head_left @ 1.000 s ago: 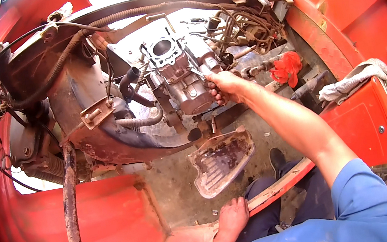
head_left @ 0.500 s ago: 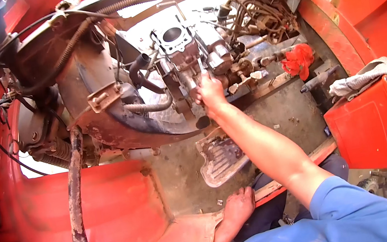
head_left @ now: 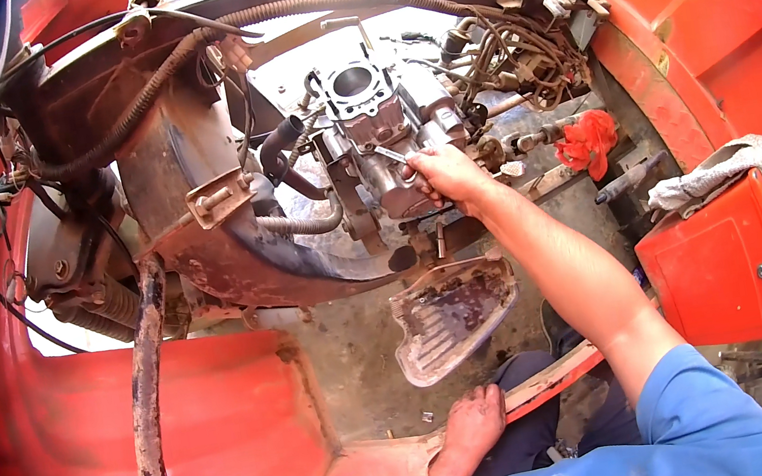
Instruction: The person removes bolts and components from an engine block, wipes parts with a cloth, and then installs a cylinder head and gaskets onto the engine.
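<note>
Right hand [head_left: 447,175] reached out over the engine [head_left: 398,187], fingers curled shut round the near end of a slim bright tool, seemingly a spanner [head_left: 390,153]; no gap seen between thumb and fingers, lower fingertips tucked beneath and partly hidden

Spanner lay ahead and to the left of that grip, its long axis slanting from the knuckles up-left across the engine's front, just below the pale-rimmed cylinder opening [head_left: 354,82]. Far tip at the casing; could not tell whether it sat on a fastener or only lay over the metal

Right hand much the nearer to tool and engine. Left hand [head_left: 476,421] well apart, low and close to the body, resting on the edge of the red panel [head_left: 563,377] with fingers bent over it; no tool seen in it, and firmness of its hold could not be told

Between the two hands, a ribbed metal plate [head_left: 449,319], dirty, tilted. Right of the engine, a red cloth [head_left: 587,143] by a shaft; farther right, a red box [head_left: 720,269] with a grey towel [head_left: 724,172] draped over its top
</note>
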Available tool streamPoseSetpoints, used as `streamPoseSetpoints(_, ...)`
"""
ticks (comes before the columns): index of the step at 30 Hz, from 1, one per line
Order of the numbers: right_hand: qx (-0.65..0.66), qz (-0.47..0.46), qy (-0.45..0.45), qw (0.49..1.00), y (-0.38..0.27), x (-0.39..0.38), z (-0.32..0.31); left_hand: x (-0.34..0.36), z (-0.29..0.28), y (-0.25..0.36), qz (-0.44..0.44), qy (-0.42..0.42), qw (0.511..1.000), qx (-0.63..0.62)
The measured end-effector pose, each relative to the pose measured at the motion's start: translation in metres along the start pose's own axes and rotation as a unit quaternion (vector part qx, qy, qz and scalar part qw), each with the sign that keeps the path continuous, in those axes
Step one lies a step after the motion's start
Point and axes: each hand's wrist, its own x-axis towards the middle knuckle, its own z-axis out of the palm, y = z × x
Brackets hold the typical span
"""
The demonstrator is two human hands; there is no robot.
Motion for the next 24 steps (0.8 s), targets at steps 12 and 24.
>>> streamPoseSetpoints(12,0.05,0.086,0.005,0.995,-0.006,-0.004,0.026,0.0,-0.002,0.0,0.0,-0.002,1.0,-0.004)
streamPoseSetpoints(24,0.17,0.017,-0.09,0.981,0.001,0.014,0.107,0.001,0.001,-0.002,-0.008,-0.002,1.0,-0.008)
